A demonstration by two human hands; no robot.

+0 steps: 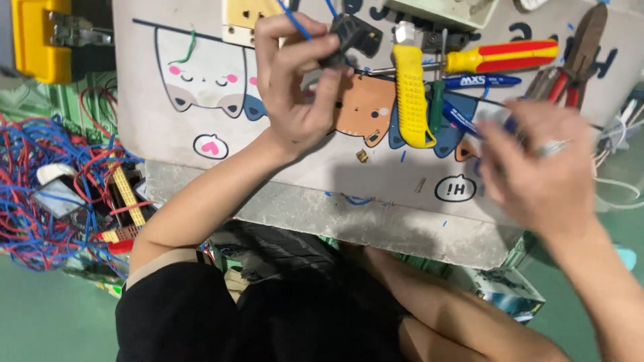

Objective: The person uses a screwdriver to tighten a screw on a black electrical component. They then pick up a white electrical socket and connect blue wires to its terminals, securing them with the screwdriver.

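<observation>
My left hand [295, 87] is raised over a work board [201, 121] covered with a cartoon-animal mat. It pinches a small black plug-like part [352, 35] with a thin blue wire [295, 20] running from it. My right hand [537, 167], blurred by motion and wearing a ring, hovers over the board's right side. Its fingertips close on a thin blue-handled tool [463, 119] that points left. A yellow utility knife [410, 94] lies between the two hands.
A red-and-yellow screwdriver [503, 57], a blue pen [479, 82] and red-handled pliers [570, 60] lie at the board's far right. A beige socket [245, 17] sits at the top. Small brass bits [362, 156] lie loose. Tangled red and blue wires [47, 188] and a yellow box [40, 37] lie left.
</observation>
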